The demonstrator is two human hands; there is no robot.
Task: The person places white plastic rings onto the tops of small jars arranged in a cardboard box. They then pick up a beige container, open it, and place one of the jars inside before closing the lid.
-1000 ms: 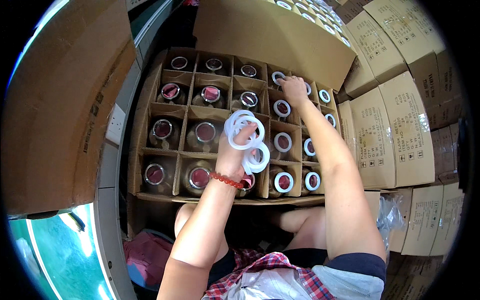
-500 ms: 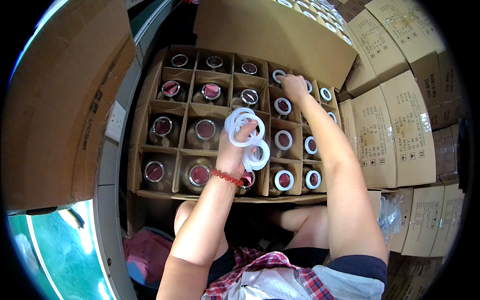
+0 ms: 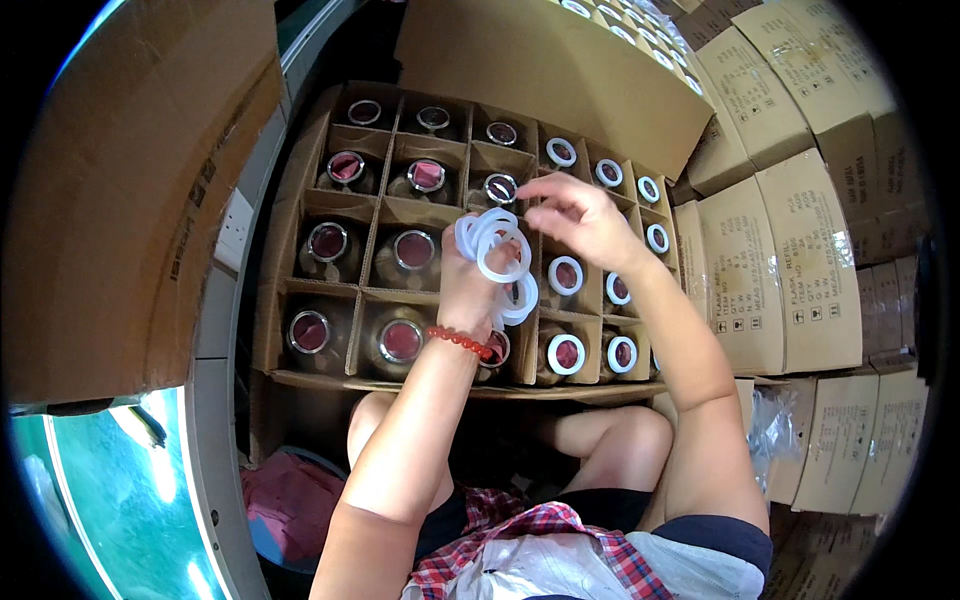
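Note:
Over the middle of the divided carton, my left hand (image 3: 468,275) is closed on a bunch of white plastic rings (image 3: 503,250), some of them overlapping. A red bead bracelet (image 3: 460,340) circles that wrist. Just right of the bunch, my right hand (image 3: 580,218) has its fingers apart, with nothing visible in them. Glass flask liners stand upright in the carton's compartments. On the left, a liner (image 3: 413,250) shows a bare silvery rim around a dark pink mouth. Toward the right, a liner (image 3: 565,275) wears a white ring around its mouth. My left hand partly hides one liner in front.
A cardboard flap (image 3: 560,75) stands up at the far side, with more ringed liners behind it. Stacked cartons (image 3: 805,260) line the right. A large brown box (image 3: 130,200) blocks the left. Below it, a tub holds dark pink cloth (image 3: 290,505).
My right hand has come back from the far compartment toward the ring bunch. The liner it was at now shows a white ring on its mouth. My left hand has barely shifted.

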